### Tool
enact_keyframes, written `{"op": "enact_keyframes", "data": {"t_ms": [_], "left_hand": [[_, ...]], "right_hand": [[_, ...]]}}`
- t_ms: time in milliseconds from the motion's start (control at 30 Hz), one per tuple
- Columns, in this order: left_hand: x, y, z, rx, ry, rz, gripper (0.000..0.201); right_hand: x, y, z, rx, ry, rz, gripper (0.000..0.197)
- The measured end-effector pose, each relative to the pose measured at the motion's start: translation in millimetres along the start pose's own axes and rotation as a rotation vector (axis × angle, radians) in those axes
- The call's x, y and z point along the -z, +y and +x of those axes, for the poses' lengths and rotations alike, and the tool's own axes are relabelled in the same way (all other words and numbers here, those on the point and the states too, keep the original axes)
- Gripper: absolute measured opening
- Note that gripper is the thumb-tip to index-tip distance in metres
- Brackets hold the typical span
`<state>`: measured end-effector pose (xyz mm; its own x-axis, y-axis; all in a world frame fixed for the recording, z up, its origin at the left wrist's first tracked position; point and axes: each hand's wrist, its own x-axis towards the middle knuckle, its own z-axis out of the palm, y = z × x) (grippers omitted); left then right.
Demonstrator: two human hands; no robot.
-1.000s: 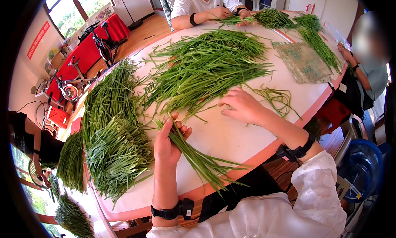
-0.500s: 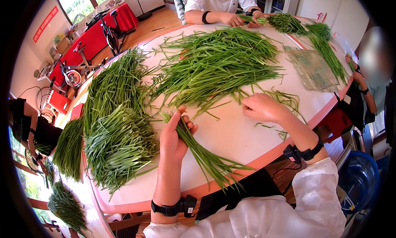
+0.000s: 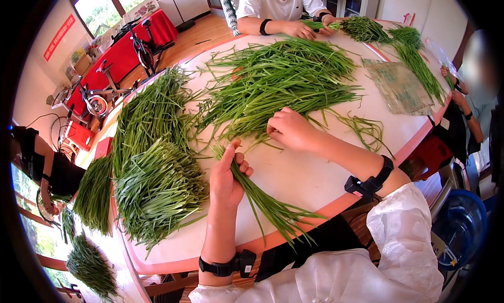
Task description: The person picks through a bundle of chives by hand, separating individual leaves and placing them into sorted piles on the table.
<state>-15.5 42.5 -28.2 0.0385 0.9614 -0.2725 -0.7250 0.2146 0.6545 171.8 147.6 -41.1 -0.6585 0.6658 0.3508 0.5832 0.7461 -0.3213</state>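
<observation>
My left hand (image 3: 227, 178) is closed round the upper part of a slim bunch of green chives (image 3: 273, 208); the long leaves hang down to the right over the table's near edge. At the near side of a large loose heap of chives (image 3: 283, 85), my right hand (image 3: 294, 131) has its fingers curled together. Whether a stem is between those fingertips is hidden. Left of my left hand lies a thick, neatly stacked pile of chives (image 3: 157, 193), with a longer pile (image 3: 152, 119) behind it.
Everything rests on a white round table (image 3: 294, 172) with a pink rim. Stray stems (image 3: 367, 132) and a greenish woven sack (image 3: 401, 88) lie to the right. Across the table a person (image 3: 283, 12) handles chives; others work at both sides. A blue tub (image 3: 457, 229) stands at lower right.
My right hand has moved left, to the near edge of the loose heap and closer to my left hand. The left hand keeps its bunch. The view has shifted slightly.
</observation>
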Motion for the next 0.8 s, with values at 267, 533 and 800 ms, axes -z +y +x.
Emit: {"op": "enact_keyframes", "data": {"t_ms": [267,533,800], "left_hand": [[-0.5,-0.1,-7.2,0.038,-0.065,0.104,0.029],[-0.8,-1.3,-8.3,-0.049,0.014,0.016,0.026],[-1.5,-3.1,-3.7,-0.081,0.055,0.094,0.023]], "right_hand": [[16.7,-42.7,-7.2,-0.305,-0.065,0.826,0.017],[54.2,-48.3,-23.0,-0.361,-0.491,0.808,0.024],[81.0,4.6,-93.8,-0.589,-0.552,0.790,0.024]]}}
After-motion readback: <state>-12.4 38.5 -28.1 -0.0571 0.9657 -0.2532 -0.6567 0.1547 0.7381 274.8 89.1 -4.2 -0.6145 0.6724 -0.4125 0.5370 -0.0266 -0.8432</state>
